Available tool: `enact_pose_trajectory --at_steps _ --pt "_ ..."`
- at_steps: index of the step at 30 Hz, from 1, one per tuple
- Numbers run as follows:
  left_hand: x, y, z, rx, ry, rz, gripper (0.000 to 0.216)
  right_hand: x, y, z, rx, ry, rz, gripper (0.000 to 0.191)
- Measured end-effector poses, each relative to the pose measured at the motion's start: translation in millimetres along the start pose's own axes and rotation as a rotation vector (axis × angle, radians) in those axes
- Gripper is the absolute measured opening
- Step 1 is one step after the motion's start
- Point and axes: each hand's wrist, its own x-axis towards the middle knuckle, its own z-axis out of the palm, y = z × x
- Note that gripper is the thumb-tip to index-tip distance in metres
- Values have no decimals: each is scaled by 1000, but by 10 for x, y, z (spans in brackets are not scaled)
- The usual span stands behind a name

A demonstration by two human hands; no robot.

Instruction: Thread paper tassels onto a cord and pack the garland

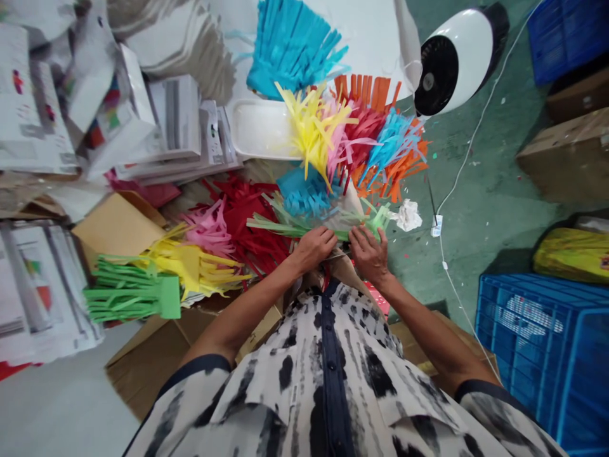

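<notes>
My left hand point(314, 247) and my right hand point(370, 255) are close together in front of my waist. The fingers of both are closed on the edge of a light green fringed paper point(273, 225), whose cut strips spread out to either side. Just beyond it lies a blue fringed paper bundle point(307, 192). Red fringed paper point(252, 222) and a pink fringed bundle point(212, 230) are to the left of my left hand. Farther off, yellow fringed paper point(314, 124) overlaps pink, dark red, light blue and orange fringes.
A white tray point(261, 130) and a large blue fringe stack point(292, 47) are at the back. Yellow point(195, 266) and green fringes point(137, 292) lie left, near stacked printed packets point(42, 279). Right are a white fan point(459, 60), a cable point(464, 171) and a blue crate point(528, 343).
</notes>
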Motion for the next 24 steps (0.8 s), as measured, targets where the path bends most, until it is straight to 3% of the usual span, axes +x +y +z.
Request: enact_pose_trajectory --at_steps 12,19,24 --pt "4 -109 30 -72 95 -125 21 263 -46 -49 32 -35 63 20" --pt "-173 -198 -36 0 106 -395 23 310 13 -167 39 -43 218 25" --pt "-156 -200 -100 7 96 -464 23 410 11 -177 22 -130 264 26"
